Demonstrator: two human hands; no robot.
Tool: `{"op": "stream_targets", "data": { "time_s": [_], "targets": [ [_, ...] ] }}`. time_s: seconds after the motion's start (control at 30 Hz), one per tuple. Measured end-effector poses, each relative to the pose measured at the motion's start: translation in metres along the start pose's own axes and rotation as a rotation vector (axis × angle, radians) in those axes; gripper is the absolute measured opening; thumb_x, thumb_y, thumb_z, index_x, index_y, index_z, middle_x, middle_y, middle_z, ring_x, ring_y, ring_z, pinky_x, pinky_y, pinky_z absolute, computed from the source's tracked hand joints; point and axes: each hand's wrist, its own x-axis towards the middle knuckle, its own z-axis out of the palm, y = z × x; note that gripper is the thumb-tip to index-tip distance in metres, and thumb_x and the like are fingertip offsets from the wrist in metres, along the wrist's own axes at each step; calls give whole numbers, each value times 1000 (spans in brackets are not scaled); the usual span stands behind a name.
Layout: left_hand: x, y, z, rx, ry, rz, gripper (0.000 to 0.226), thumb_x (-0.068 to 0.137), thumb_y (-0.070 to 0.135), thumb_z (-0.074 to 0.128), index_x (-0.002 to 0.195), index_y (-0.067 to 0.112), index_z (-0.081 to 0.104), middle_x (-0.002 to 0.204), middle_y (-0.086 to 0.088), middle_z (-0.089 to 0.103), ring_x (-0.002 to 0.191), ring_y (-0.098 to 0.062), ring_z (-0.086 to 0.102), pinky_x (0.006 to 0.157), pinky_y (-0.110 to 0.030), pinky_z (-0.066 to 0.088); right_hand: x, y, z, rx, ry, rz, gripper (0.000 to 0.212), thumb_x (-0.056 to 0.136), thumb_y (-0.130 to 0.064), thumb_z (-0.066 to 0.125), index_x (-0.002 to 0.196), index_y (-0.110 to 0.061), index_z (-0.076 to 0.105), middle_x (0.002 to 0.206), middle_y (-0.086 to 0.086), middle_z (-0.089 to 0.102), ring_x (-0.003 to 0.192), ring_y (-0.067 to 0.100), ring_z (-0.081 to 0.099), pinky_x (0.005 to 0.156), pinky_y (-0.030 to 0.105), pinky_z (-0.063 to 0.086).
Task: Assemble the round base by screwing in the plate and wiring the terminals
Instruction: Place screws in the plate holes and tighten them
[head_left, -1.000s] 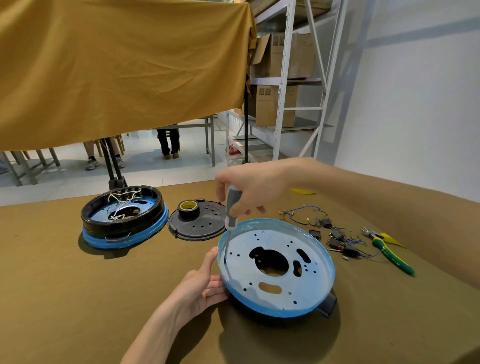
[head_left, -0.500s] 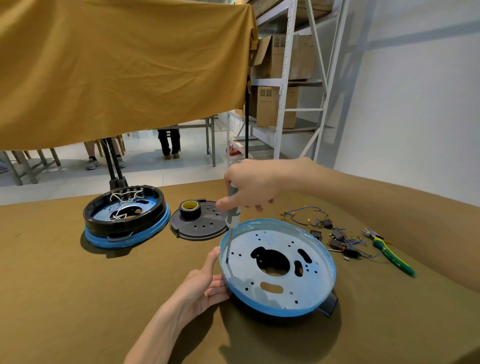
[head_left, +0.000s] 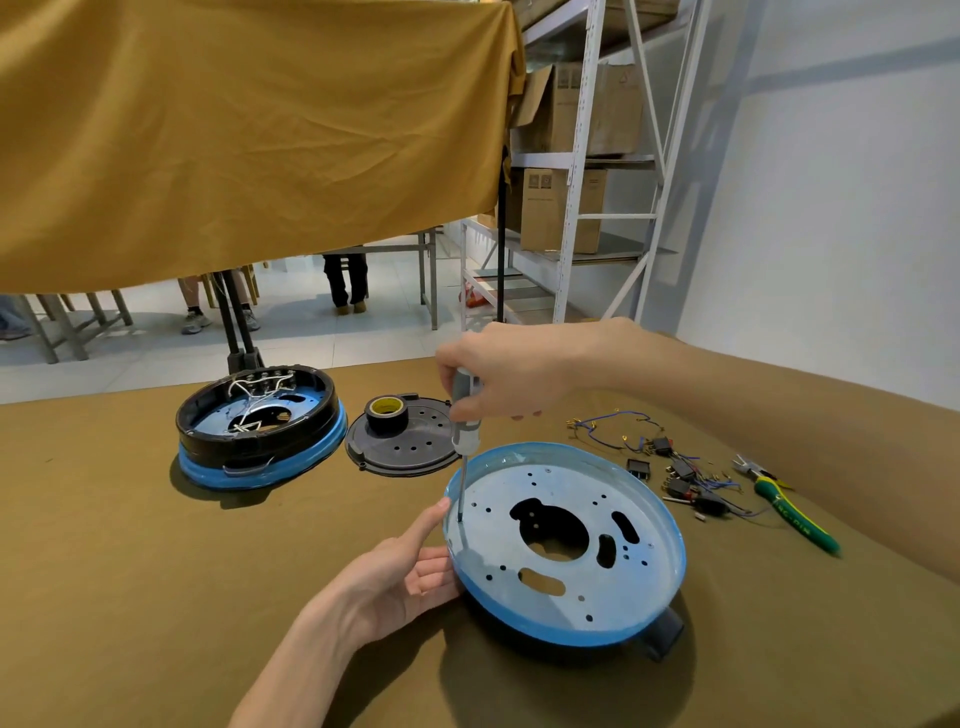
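Note:
A round base (head_left: 566, 631) with a blue rim lies in front of me, and a perforated metal plate (head_left: 561, 566) sits inside it. My right hand (head_left: 511, 371) grips a grey-handled screwdriver (head_left: 464, 415) held upright, its tip at a hole near the plate's left edge. My left hand (head_left: 395, 582) rests against the base's left rim, thumb up along the edge and fingers under it. Loose terminals and blue wires (head_left: 675, 470) lie to the right.
A second round base (head_left: 260, 434) with white wires stands at the back left. Beside it lies a black perforated cover (head_left: 405, 444) with a tape roll (head_left: 387, 410) on it. Green-handled pliers (head_left: 789, 512) lie at the right. A yellow cloth hangs beyond the table.
My right hand and the screwdriver have shifted slightly while the tip stays at the same hole. My left hand keeps its place on the rim.

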Motion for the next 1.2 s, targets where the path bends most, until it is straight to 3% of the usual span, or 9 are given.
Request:
{"op": "stream_targets", "data": {
  "time_s": [0.13,0.37,0.5,0.6,0.77,0.9,0.97,1.1,1.2],
  "targets": [
    [-1,-2,1,-52,-9,-4,87,56,42,92,117,-12,62,105,-27,75,84,-32,78,66,-38,65,-2,9,-1,6,2,31,27,93,-31,71,109,-15,56,79,7,72,44,9,65,42,20,47],
    [5,-7,0,-6,-4,47,81,69,48,85,119,-12,64,109,-27,75,99,-34,77,78,-39,65,5,10,12,-172,179,99,58,96,-63,57,72,-10,60,56,5,61,43,19,57,40,27,43],
    [3,-7,2,-18,-11,39,84,66,50,85,120,-9,62,108,-26,75,99,-33,77,77,-38,65,-5,9,2,72,-9,54,31,92,-46,72,98,-18,60,66,2,73,51,14,69,41,21,49],
    [3,-8,2,-23,-7,41,85,66,50,85,122,-9,60,109,-26,75,101,-33,76,79,-38,65,-10,9,1,111,12,-33,21,93,-33,73,97,-20,56,71,3,73,53,17,71,43,23,50],
    [3,-9,2,-22,-13,44,81,67,48,85,119,-10,61,109,-26,75,100,-33,77,72,-37,65,0,9,11,-163,139,86,52,99,-59,54,84,-10,64,62,7,71,49,23,70,42,28,55],
    [4,-8,1,-19,-3,42,85,63,49,87,119,-9,62,109,-26,75,100,-33,77,72,-37,65,-6,14,0,58,-31,27,24,95,-39,69,102,-23,54,82,6,75,59,19,72,45,21,51],
    [5,-8,1,-17,6,35,85,62,50,87,119,-8,62,108,-25,76,99,-32,77,70,-37,65,-9,11,1,69,-39,-14,18,93,-33,71,96,-23,57,72,3,74,52,14,70,44,18,49],
    [6,-9,0,-1,-1,43,86,63,51,86,121,-8,62,108,-25,76,99,-32,77,70,-35,65,-2,2,8,-134,62,80,58,102,-57,50,82,-4,65,60,10,69,45,21,65,40,24,48],
    [7,-9,0,-4,1,44,87,64,51,86,122,-8,61,109,-25,76,98,-32,77,71,-36,65,-6,5,0,-96,-52,102,48,97,-58,58,103,-11,59,71,8,74,54,22,69,40,22,48]
  ]
}}
